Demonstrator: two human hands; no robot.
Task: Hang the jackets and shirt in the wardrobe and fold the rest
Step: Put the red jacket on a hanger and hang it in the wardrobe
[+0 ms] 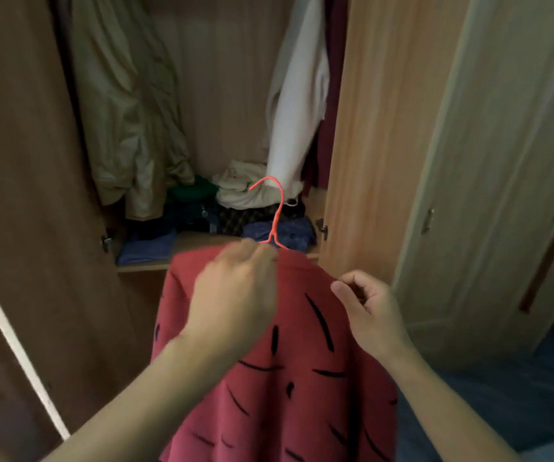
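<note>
Head view, hands: the left hand [239, 288] is curled at the neck of the coral hanger [274, 215], just under its hook, and seems to grip it together with the collar; the right hand [368, 308] is loosely curled with the thumb and forefinger close together at the right shoulder of the garment, and I cannot tell if it pinches cloth.
Head view, task thing: the red shirt [289, 378] with black dashes hangs on the hanger in front of the open wardrobe [362, 128], not yet inside.
Risk: I judge the right shoulder may slide off the thin hanger arm if the hanger tilts.
Risk: the hook may catch on the beige jacket [125, 105] or the white garment [295, 105].
Materials: the shirt looks soft and heavy; the hanger is thin, smooth, with a curved hook; the wardrobe is wood-grain board.
Shelf: folded clothes [202, 215] lie in soft, uneven piles.
</note>
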